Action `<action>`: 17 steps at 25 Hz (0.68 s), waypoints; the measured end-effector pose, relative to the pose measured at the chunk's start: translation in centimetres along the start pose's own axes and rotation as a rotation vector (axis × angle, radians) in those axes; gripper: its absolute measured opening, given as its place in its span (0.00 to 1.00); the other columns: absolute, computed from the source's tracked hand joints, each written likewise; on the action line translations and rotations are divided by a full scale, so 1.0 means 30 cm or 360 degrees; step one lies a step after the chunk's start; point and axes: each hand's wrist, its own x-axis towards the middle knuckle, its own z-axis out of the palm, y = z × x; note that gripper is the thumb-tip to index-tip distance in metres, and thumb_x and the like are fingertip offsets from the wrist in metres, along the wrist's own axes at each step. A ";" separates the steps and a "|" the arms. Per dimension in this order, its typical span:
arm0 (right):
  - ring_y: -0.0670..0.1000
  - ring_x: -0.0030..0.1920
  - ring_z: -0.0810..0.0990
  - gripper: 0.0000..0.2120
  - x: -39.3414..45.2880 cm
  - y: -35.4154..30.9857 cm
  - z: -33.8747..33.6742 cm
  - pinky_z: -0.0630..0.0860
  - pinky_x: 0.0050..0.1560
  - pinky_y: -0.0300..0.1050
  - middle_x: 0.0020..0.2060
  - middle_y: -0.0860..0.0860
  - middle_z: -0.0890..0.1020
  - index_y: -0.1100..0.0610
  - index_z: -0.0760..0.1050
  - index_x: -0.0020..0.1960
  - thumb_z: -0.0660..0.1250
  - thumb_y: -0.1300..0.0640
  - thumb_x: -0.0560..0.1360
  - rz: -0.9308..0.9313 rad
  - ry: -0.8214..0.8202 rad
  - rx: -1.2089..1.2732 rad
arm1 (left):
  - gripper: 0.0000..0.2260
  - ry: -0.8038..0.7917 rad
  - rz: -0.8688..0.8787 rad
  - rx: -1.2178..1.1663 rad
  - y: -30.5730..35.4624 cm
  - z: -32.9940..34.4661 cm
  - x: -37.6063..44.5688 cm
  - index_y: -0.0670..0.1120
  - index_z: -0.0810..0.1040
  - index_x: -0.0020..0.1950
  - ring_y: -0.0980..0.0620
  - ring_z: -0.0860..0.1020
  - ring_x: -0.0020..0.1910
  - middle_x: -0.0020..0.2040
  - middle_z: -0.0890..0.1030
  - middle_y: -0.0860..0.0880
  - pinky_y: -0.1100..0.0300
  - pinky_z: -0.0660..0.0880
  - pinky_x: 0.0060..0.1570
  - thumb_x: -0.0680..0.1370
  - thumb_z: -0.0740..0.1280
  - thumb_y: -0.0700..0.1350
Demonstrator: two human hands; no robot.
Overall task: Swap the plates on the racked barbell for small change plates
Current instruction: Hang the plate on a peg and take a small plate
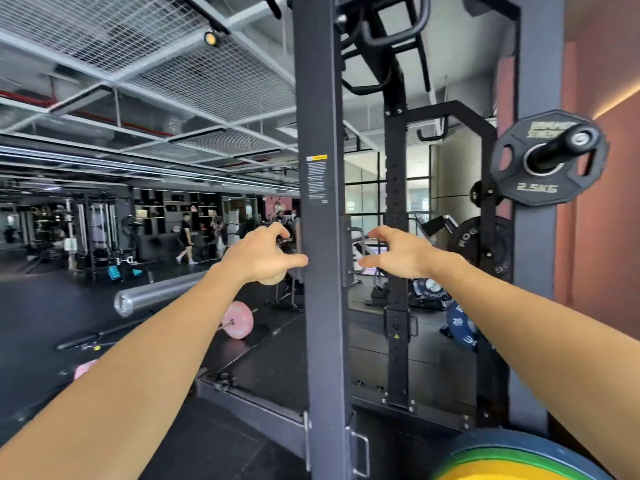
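Observation:
The bare silver sleeve of the racked barbell (152, 295) sticks out at the left, its end pointing toward me. My left hand (263, 254) hovers just above and right of it, fingers curled and apart, holding nothing. My right hand (398, 252) is open on the other side of the rack's dark upright (320, 237). A black 2.5 kg change plate (540, 181) hangs on a storage peg at the upper right. A stack of blue, green and yellow bumper plates (512, 459) fills the bottom right corner.
A black Rogue plate (467, 244) and a blue 20 kg plate (459, 323) hang on the rack's far side. A barbell with pink plates (237, 320) lies on the floor at left. People walk in the far background.

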 end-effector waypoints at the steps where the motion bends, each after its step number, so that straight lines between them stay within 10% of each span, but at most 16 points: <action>1: 0.55 0.71 0.67 0.35 0.006 -0.072 0.041 0.60 0.72 0.59 0.73 0.49 0.68 0.46 0.61 0.73 0.67 0.37 0.71 -0.0022 -0.0017 0.0027 | 0.32 -0.0013 -0.0008 0.0040 -0.064 -0.043 -0.024 0.54 0.70 0.66 0.46 0.74 0.60 0.62 0.75 0.49 0.48 0.72 0.60 0.67 0.69 0.66; 17: 0.55 0.70 0.68 0.31 0.274 -0.699 0.498 0.57 0.72 0.60 0.71 0.48 0.70 0.44 0.62 0.72 0.64 0.37 0.73 -0.0055 -0.0001 0.0097 | 0.31 -0.0138 -0.0142 -0.0001 -0.845 -0.332 -0.013 0.55 0.68 0.69 0.45 0.72 0.63 0.69 0.72 0.47 0.49 0.70 0.61 0.70 0.69 0.66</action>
